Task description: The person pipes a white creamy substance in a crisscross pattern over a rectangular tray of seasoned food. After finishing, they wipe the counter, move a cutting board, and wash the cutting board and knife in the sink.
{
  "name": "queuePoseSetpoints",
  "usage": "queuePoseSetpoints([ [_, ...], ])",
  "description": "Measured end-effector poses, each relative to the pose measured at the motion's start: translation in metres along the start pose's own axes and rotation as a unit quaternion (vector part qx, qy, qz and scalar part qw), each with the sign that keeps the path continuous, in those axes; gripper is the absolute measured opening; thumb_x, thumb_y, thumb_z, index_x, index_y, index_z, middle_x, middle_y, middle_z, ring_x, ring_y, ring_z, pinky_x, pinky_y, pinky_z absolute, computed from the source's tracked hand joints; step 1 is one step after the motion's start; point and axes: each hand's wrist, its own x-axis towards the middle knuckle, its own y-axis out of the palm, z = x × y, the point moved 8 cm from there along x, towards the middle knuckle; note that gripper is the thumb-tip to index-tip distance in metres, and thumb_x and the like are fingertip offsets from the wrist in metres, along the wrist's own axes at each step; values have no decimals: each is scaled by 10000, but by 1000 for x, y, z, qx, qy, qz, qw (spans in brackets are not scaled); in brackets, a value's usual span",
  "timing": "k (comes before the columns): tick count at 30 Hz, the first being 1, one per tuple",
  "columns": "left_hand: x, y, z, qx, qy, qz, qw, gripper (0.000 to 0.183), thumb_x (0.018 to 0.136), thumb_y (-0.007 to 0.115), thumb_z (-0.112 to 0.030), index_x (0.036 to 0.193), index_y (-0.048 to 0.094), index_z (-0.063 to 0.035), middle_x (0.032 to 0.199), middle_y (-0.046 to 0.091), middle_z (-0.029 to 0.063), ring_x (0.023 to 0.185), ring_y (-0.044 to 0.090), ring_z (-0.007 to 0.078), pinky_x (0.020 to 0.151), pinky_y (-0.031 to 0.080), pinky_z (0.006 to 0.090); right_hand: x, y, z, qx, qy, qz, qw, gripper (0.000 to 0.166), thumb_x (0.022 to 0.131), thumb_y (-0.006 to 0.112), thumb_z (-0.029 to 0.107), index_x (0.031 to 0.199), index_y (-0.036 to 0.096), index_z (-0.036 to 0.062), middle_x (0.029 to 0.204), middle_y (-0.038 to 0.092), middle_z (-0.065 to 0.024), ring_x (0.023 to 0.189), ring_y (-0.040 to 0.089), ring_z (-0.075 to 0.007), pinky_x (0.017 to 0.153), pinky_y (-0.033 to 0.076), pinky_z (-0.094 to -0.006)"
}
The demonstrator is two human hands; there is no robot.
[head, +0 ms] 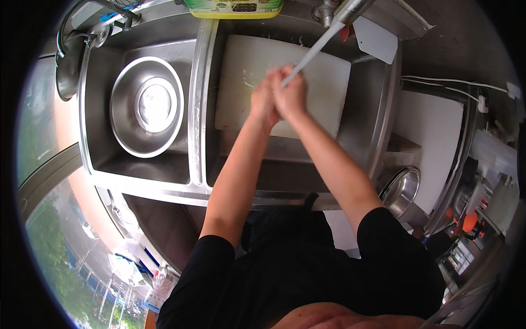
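Note:
My left hand point(263, 98) and my right hand point(291, 93) are pressed together, palm to palm, over the right sink basin. A stream of water point(314, 51) runs from the metal faucet point(354, 11) at the top onto my right hand. Whether anything small lies between the palms is hidden. Beneath the hands a white cutting board point(328, 94) lies in the basin, with small scraps and wet marks on it. A round stainless steel bowl point(119, 107) rests in the left basin.
A metal divider point(197, 107) separates the basins. A white plastic scraper or sheet point(376, 39) leans at the upper right. A yellow-green package point(234, 10) stands behind the sink. Metal bowls point(404, 189) and a white board point(431, 140) are at the right. Another faucet point(61, 45) is at the upper left.

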Motion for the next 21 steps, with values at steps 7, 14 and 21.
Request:
queuePoseSetpoints([
  [7,-30,19,-37,-136,-34,38,989,356,1073,671,-376,1055,658,-21,944,673,77,874,641,180,758,544,344,-6,18,-74,215,287,85,930,302,1074,589,312,914,713,88,961,737,-86,929,702,-215,765,533,-417],
  [14,1,-47,-33,-52,175,-49,982,430,1087,646,-365,1350,633,-25,1140,673,122,1045,656,247,959,543,397,-27,24,-51,379,322,163,852,174,1002,623,230,1086,716,110,1021,704,-56,981,677,-223,850,552,-377],
  [21,19,-11,35,-346,152,269,886,437,1141,465,-450,1303,615,-73,1249,657,111,1123,636,251,991,534,444,-27,12,68,78,-245,129,958,118,910,714,115,802,743,77,815,665,-100,811,659,-317,784,516,-419],
])
